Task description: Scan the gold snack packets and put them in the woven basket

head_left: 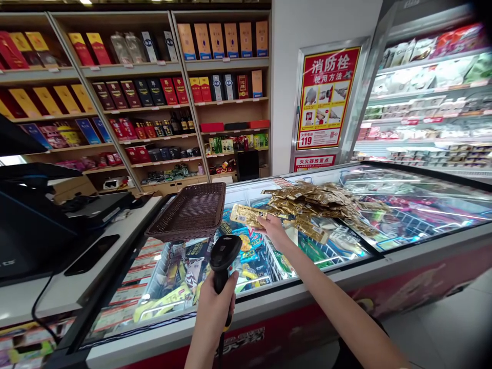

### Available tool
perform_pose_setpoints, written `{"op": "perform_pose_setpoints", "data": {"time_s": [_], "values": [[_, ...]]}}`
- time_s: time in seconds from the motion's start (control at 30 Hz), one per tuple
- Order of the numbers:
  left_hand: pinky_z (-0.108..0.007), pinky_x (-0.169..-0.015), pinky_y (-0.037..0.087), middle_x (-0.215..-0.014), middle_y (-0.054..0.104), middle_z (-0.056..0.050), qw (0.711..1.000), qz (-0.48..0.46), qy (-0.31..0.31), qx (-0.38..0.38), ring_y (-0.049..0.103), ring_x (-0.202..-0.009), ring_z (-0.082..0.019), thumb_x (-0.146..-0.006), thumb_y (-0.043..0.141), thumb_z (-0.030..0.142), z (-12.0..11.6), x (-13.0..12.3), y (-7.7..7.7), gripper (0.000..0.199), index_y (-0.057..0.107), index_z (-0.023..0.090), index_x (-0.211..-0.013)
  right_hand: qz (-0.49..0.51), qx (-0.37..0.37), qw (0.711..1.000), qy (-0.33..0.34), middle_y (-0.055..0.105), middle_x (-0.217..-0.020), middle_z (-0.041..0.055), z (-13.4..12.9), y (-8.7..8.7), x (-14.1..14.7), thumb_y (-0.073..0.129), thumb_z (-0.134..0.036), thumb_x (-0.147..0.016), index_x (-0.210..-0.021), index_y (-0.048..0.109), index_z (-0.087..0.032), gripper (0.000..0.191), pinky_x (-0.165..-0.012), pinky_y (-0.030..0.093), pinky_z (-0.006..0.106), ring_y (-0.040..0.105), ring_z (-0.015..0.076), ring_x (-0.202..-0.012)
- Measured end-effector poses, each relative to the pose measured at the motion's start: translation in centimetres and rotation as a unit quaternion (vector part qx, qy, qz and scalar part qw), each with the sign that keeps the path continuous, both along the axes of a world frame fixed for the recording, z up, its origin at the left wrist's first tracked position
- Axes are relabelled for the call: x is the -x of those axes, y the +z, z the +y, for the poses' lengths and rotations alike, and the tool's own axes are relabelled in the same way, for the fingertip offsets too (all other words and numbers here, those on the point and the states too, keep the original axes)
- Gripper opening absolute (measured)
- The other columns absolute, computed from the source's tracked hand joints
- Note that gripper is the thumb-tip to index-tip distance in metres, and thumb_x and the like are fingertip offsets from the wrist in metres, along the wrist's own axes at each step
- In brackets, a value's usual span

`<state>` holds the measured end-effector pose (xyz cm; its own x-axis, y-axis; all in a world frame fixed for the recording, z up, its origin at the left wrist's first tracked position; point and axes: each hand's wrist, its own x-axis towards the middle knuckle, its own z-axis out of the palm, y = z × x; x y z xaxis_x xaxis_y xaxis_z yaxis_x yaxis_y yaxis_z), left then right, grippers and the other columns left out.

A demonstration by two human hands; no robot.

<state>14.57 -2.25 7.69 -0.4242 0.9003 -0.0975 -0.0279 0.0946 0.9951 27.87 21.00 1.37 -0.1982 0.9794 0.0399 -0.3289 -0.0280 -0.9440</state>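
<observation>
My left hand (216, 302) is wrapped round the handle of a black barcode scanner (226, 251), its head tilted up above the front part of the freezer. In my right hand (273, 230) is a flat gold snack packet (246, 214), pinched at its right end over the glass lid. A heap of similar gold packets (315, 200) lies on the glass just to the right of that hand. Left of the held packet, a dark brown woven basket (188, 209) rests on the freezer top; no packets show in it.
The chest freezer (346, 279) holds colourful packs under its glass. A checkout counter (77, 287) with a phone (92, 254) and a black monitor (23, 215) stands on the left. Behind are shelves of boxes (154, 97) and a red fire-hydrant sign (326, 97); a lit fridge (430, 102) is at right.
</observation>
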Motion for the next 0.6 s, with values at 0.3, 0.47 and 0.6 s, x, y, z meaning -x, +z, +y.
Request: {"op": "perform_pose_setpoints", "data": {"time_s": [0.3, 0.47, 0.6], "values": [[-0.021, -0.044, 0.038, -0.052, 0.049, 0.007, 0.999, -0.01, -0.029, -0.012, 0.042, -0.044, -0.01, -0.075, 0.077, 0.052, 0.3, 0.0, -0.4, 0.044, 0.059, 0.018, -0.098, -0.012, -0.008, 1.0, 0.013, 0.073, -0.104, 0.0049, -1.1, 0.6, 0.0, 0.069, -0.026, -0.101, -0.11, 0.069, -0.013, 0.016, -0.078, 0.063, 0.036, 0.073, 0.018, -0.086], [-0.022, -0.044, 0.038, -0.053, 0.05, 0.007, 0.999, -0.032, -0.017, -0.011, 0.041, -0.044, -0.009, -0.074, 0.078, 0.051, 0.2, 0.2, -0.4, 0.047, 0.06, 0.018, -0.101, -0.022, 0.003, 1.0, 0.013, 0.073, -0.101, 0.004, -1.1, 0.1, -0.1, 0.069, -0.027, -0.101, -0.108, 0.069, -0.013, 0.016, -0.076, 0.063, 0.035, 0.072, 0.0169, -0.083], [-0.021, -0.044, 0.036, -0.053, 0.051, 0.007, 0.999, -0.047, -0.011, -0.015, 0.042, -0.044, -0.009, -0.073, 0.08, 0.052, 0.1, 0.3, -0.4, 0.048, 0.06, 0.017, -0.1, -0.03, 0.015, 0.999, 0.015, 0.073, -0.104, 0.0051, -1.0, -0.4, -0.3, 0.069, -0.028, -0.101, -0.112, 0.069, -0.014, 0.018, -0.077, 0.063, 0.036, 0.072, 0.0178, -0.085]]}}
